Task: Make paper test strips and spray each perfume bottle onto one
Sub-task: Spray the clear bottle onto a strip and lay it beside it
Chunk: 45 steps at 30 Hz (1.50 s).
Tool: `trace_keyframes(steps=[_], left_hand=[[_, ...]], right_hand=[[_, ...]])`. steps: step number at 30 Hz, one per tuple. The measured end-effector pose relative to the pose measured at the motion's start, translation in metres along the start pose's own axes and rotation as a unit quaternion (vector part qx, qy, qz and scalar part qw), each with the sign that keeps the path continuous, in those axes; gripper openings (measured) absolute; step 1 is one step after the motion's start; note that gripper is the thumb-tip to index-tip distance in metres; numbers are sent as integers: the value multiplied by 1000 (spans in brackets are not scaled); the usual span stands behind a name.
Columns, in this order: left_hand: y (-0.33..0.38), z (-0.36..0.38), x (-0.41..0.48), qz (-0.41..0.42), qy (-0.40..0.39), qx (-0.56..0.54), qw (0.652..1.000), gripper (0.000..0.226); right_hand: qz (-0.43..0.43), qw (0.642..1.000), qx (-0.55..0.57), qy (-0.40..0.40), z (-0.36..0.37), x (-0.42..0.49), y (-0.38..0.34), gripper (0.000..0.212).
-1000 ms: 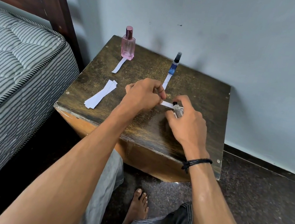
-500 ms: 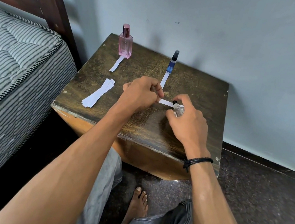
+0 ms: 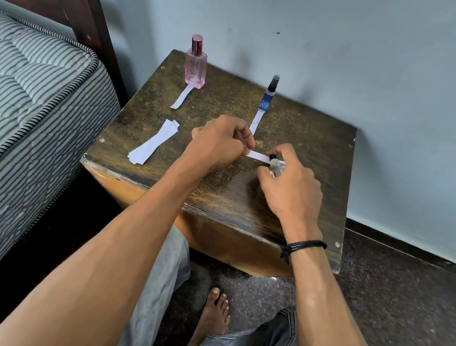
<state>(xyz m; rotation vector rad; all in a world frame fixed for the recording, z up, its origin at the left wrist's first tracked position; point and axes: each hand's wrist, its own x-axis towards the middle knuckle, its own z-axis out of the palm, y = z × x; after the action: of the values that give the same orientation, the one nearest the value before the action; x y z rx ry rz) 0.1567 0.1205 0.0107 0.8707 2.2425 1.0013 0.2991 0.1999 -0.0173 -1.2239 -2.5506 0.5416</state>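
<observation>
head-worn view, angled down, close over table

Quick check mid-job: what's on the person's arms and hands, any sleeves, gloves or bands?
Both forearms are bare, no sleeves in view, no gloves. The right wrist carries a black cord band with a small knot. The left hand and right hand show no rings.

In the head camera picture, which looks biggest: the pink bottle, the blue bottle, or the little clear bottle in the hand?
1. pink bottle
2. blue bottle, thinner and a bit shorter
3. clear bottle, unsure: the right hand hides most of it, and it is nearer the camera.
</observation>
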Motion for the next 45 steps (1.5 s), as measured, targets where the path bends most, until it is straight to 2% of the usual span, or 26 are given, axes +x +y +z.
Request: trace_keyframes(steps=[11,24,27,29,33,36,40,45], left_hand=[[1,-1,1,-7,-3,-4,1000,21],[-2,1,2,-1,-5,-17,1000,24],[-3,1,2,0,-5,-19,1000,24],[-3,0,3,-3,-3,-20,1000,23],[-2,-2,1,0,-2,-15,1000,21],[-3,-2,1,2,1,-12,1000,19],[-7,-1,3,8,0,-13,1000,21],[-9,0,6,14,2,-13,1000,20]], right_hand=[[6,1000,5,1,-2,-1,-1,32],[-5,1000,12,4,0,1,1,27],[20,998,62,-14,-4,2,6,27],[46,989,138,-22,-8,4,13,28],[102,931,349,-17,-21,7,25,28],[126,887,444,-3,-28,11,32,27],[129,871,473,6,-30,15,40,24],[86,909,409,-2,-28,14,41,25]])
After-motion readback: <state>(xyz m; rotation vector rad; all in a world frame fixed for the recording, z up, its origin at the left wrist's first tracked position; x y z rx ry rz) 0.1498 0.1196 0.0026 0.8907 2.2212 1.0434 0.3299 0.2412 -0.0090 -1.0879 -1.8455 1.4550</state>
